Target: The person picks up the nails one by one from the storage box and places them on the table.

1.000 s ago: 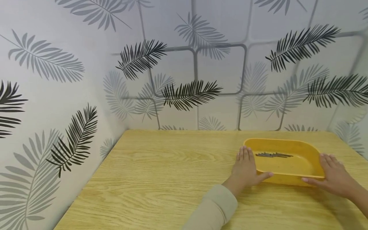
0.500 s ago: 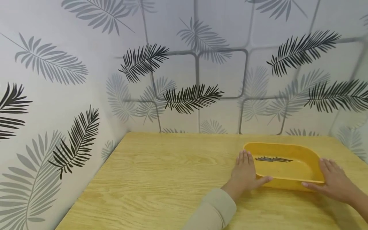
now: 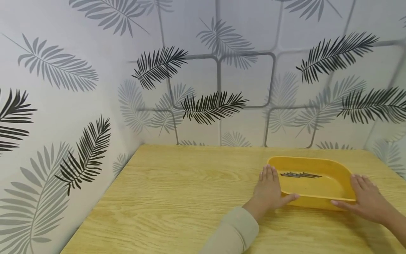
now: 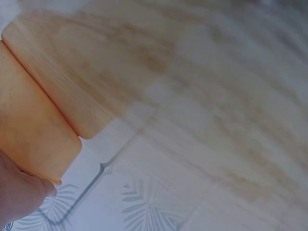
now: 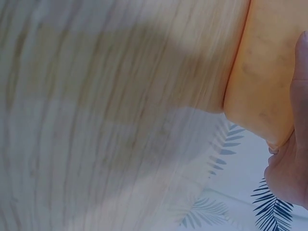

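Pale walls printed with grey and black leaves rise on your left and behind the bench, whose yellow wood grain runs across to the right. Your step in hand looks to be handling the yellow tray two-handed, so work both ends evenly: match the pressure from each side, and if you shift it, do so slowly and level, since the loose load inside could slide. Coming in from the lower middle, your left forearm, in a light sleeve, slants up to the right, and your left hand lies against the tray's left end. Its fingers point away from you, straight along the outside of that wall, while the thumb reaches right along the front, near the rim; they press rather than clench. Between your hands, the tray sits toward the right side of the bench, upright and apparently flat on the wood, with a small bunch of thin dark nails lying on its floor toward the back left, touched by neither hand. At the tray's right end, your right hand comes in from the lower right edge, its fingers extended at the end wall and its thumb reaching left along the front, also pressing without a closed fist.
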Motion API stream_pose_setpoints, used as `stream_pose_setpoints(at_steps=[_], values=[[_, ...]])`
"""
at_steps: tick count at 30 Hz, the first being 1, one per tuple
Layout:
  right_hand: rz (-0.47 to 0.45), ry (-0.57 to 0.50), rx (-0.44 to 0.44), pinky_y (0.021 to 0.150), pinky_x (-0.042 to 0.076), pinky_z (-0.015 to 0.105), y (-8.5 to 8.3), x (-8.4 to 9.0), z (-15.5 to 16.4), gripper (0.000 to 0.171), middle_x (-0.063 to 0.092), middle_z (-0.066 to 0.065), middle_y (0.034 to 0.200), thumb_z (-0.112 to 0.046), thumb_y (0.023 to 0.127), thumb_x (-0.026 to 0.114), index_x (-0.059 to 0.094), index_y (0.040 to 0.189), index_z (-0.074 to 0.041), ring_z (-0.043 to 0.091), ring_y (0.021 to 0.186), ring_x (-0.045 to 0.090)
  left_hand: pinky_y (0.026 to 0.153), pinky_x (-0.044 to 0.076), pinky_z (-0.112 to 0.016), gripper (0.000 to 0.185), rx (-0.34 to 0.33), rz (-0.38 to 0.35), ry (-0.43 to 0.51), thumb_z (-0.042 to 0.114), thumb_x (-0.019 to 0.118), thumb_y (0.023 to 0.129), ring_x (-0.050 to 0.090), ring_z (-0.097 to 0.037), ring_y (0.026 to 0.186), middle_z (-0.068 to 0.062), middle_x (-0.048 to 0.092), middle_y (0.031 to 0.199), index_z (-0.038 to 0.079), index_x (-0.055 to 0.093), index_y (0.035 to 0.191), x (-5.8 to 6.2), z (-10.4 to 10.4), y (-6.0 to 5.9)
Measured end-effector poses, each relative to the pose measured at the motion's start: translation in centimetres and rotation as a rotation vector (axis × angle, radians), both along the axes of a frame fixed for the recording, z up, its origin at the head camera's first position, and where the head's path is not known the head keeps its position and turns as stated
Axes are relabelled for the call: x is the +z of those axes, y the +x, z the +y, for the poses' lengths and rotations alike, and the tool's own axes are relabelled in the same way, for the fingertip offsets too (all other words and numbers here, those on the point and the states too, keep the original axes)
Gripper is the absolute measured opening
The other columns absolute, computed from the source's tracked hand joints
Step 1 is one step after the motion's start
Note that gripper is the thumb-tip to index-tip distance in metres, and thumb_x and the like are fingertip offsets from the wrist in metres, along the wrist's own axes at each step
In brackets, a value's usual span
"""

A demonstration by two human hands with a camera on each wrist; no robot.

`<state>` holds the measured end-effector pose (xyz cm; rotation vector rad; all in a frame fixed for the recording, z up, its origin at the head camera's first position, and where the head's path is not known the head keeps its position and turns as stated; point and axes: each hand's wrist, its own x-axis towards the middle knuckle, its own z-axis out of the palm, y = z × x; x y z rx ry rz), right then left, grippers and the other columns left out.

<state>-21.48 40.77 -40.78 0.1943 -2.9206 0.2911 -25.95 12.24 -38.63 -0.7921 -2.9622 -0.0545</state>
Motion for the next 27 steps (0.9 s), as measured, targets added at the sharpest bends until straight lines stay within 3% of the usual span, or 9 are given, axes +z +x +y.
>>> stream_pose_setpoints(at_steps=[7, 16, 27], values=[[0.009, 0.023, 0.001, 0.098, 0.007, 0.074, -0.1, -0.1, 0.0, 0.107, 0.019, 0.053, 0.129, -0.052, 0.084, 0.059, 0.006, 0.134, 0.028, 0.065, 0.119, 0.016, 0.117, 0.014, -0.026, 0.097, -0.001, -0.003, -0.002, 0.078, 0.019, 0.082, 0.007, -0.020, 0.145, -0.007, 0.011, 0.157, 0.009, 0.012, 0.150, -0.2, -0.1, 0.0], [0.009, 0.016, 0.011, 0.099, 0.004, 0.074, 0.1, 0.2, -0.5, 0.107, 0.019, 0.053, 0.130, -0.051, 0.085, 0.058, 0.005, 0.134, 0.027, 0.066, 0.121, 0.013, 0.117, 0.014, -0.027, 0.097, -0.011, 0.004, 0.009, 0.077, 0.019, 0.083, 0.007, -0.021, 0.145, -0.008, 0.012, 0.157, 0.007, 0.012, 0.149, -0.1, -0.4, 0.0], [0.003, 0.054, 0.002, 0.091, 0.018, 0.074, 0.1, 0.7, -1.1, 0.106, 0.024, 0.051, 0.127, -0.053, 0.083, 0.060, 0.011, 0.132, 0.028, 0.063, 0.115, 0.021, 0.117, 0.014, -0.027, 0.097, -0.023, 0.010, 0.011, 0.077, 0.017, 0.083, 0.009, -0.022, 0.145, -0.009, 0.012, 0.157, 0.006, 0.012, 0.149, -0.3, -0.8, -0.3]])
